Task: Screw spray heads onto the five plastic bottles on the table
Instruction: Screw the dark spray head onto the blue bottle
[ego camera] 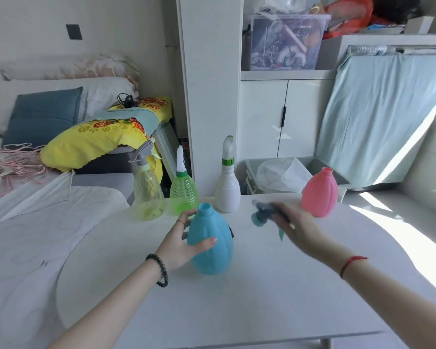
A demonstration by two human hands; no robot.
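The left hand point(184, 244) grasps the open-necked blue bottle point(210, 241), thumb across its front. The right hand point(296, 226) clutches a motion-blurred teal spray head point(262, 214), details unreadable.

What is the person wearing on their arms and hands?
Both forearms are bare, with no sleeves in view. The left hand wears a thin ring on one finger and a black beaded bracelet at the wrist. The right hand is motion-blurred; a red cord circles its wrist.
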